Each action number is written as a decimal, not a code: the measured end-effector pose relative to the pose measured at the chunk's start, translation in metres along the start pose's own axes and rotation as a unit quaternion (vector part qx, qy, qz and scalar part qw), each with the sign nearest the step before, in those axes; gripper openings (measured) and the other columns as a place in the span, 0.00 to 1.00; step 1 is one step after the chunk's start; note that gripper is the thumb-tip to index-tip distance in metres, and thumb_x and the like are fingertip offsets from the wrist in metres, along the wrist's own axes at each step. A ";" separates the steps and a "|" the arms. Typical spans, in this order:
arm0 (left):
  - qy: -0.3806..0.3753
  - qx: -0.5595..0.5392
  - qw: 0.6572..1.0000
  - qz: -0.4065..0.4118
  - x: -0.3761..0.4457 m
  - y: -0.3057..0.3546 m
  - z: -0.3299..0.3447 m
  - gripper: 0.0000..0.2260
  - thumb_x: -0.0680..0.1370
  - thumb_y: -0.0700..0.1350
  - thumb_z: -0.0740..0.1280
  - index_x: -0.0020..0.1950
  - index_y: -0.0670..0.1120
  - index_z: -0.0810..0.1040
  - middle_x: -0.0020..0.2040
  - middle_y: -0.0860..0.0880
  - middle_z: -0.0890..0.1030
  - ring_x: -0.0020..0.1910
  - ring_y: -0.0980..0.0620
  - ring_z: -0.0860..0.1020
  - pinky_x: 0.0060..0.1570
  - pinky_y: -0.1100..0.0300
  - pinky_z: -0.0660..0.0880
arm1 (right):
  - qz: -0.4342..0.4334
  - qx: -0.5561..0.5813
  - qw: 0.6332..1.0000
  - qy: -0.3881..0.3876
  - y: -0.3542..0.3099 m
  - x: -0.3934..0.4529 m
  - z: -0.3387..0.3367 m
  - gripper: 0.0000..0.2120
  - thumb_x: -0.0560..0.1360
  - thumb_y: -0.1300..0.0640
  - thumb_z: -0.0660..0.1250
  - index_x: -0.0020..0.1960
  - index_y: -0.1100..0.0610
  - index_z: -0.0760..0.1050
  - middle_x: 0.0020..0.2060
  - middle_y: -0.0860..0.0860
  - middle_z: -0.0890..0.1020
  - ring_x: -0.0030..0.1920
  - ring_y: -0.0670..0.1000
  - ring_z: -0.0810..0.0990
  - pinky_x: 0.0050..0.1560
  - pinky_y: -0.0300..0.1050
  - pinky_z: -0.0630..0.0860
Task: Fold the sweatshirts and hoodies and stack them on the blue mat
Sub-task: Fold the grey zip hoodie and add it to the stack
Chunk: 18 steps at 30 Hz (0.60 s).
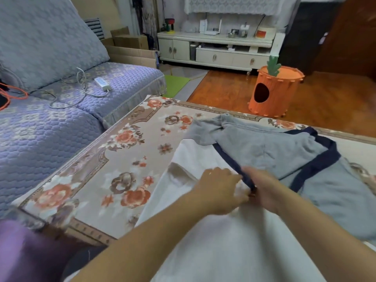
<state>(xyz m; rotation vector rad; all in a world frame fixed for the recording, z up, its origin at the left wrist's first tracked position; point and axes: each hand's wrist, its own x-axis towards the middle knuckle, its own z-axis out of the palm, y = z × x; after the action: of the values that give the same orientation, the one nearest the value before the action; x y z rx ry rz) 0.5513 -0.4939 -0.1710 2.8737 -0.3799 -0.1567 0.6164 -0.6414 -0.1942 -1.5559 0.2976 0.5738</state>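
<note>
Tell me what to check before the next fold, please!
1. Left hand grips the white sweatshirt: ok.
2. Right hand pinches the navy trim of the grey hoodie: ok.
3. Grey hoodie lies flat: not ok, it is bunched.
4. White sweatshirt is free of the hoodie: not ok, they overlap.
5. Blue mat in reach: cannot tell, none shows.
6. Floral tablecloth has bare room at the left: ok.
</note>
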 end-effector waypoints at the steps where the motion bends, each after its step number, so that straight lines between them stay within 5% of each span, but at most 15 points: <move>1: 0.007 -0.019 1.000 -0.020 -0.009 -0.011 0.013 0.26 0.77 0.64 0.55 0.68 0.51 0.74 0.63 0.45 0.77 0.62 0.41 0.73 0.63 0.48 0.69 | -0.012 -0.037 0.999 0.018 0.006 0.000 -0.001 0.06 0.79 0.59 0.65 0.46 0.58 0.80 0.37 0.57 0.82 0.36 0.56 0.79 0.43 0.51 0.75; 4: 0.087 -0.054 0.985 -0.140 -0.035 -0.068 0.035 0.27 0.78 0.53 0.60 0.78 0.52 0.65 0.74 0.46 0.67 0.74 0.43 0.62 0.76 0.47 0.55 | -0.054 -0.123 0.989 0.064 0.012 0.007 0.001 0.05 0.75 0.64 0.68 0.46 0.56 0.79 0.40 0.55 0.82 0.40 0.56 0.80 0.45 0.52 0.76; 6: 0.130 -0.062 0.966 -0.216 -0.051 -0.102 0.037 0.30 0.78 0.44 0.63 0.79 0.52 0.61 0.75 0.46 0.65 0.74 0.43 0.60 0.74 0.47 0.59 | -0.082 -0.208 0.970 0.099 0.011 0.014 0.006 0.08 0.73 0.64 0.69 0.50 0.55 0.77 0.45 0.54 0.81 0.45 0.55 0.80 0.47 0.49 0.77; 8: 0.142 -0.075 0.953 -0.256 -0.055 -0.122 0.038 0.30 0.79 0.45 0.65 0.80 0.53 0.59 0.73 0.45 0.66 0.72 0.43 0.64 0.69 0.47 0.65 | -0.102 -0.247 0.956 0.122 0.005 0.017 0.011 0.13 0.73 0.65 0.67 0.55 0.54 0.76 0.45 0.52 0.81 0.47 0.55 0.80 0.47 0.48 0.78; 13: 0.172 -0.065 0.955 -0.232 -0.030 -0.138 0.032 0.21 0.82 0.46 0.59 0.76 0.53 0.63 0.63 0.46 0.73 0.61 0.41 0.74 0.58 0.46 0.73 | -0.123 -0.111 0.974 0.152 -0.007 0.011 0.009 0.15 0.75 0.66 0.62 0.57 0.52 0.76 0.49 0.53 0.80 0.47 0.57 0.82 0.41 0.56 0.84; 18: 0.165 -0.002 0.960 -0.228 -0.029 -0.160 0.026 0.10 0.80 0.38 0.57 0.57 0.50 0.70 0.54 0.47 0.71 0.49 0.39 0.77 0.41 0.51 0.69 | -0.161 -0.364 0.902 0.167 0.022 0.011 -0.007 0.16 0.77 0.63 0.62 0.62 0.54 0.77 0.56 0.53 0.82 0.53 0.55 0.79 0.51 0.44 0.73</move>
<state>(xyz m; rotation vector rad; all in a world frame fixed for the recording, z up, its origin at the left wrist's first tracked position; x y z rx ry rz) 0.5586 -0.3415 -0.2332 2.8581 0.3465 0.2419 0.6151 -0.6482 -0.2192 -2.3810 0.0677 0.1419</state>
